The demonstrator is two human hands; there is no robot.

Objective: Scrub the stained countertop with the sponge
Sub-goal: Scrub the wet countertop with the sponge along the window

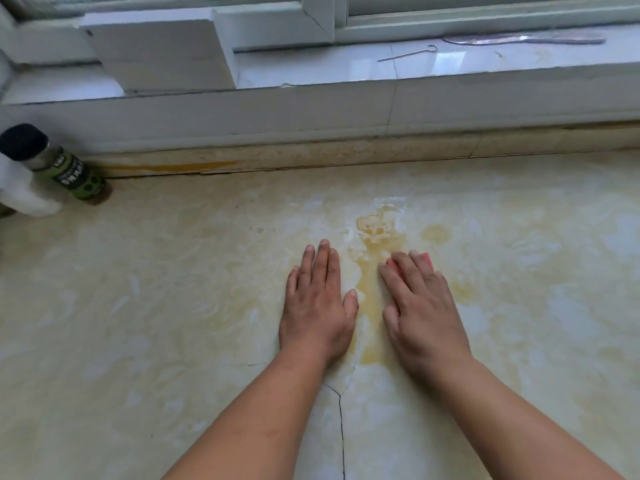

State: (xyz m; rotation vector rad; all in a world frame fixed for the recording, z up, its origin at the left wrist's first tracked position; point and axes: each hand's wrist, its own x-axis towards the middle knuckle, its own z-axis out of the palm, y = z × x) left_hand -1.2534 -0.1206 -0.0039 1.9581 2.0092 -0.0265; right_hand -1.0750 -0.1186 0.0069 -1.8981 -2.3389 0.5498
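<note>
Sponge (425, 258) pink, mostly hidden under right hand (424, 306), fingers flat, pressing it onto countertop (173, 306) at right edge of yellow stain (375, 237). Left hand (317, 306) spread flat, bracing just left of stain. Judgement: drive sponge through wet pool beyond fingertips, firm overlapping strokes, then streak between hands.

The bottle (59, 164) at the far left of the worktop (173, 289) carries a green label with white lettering, too blurred to read.
</note>
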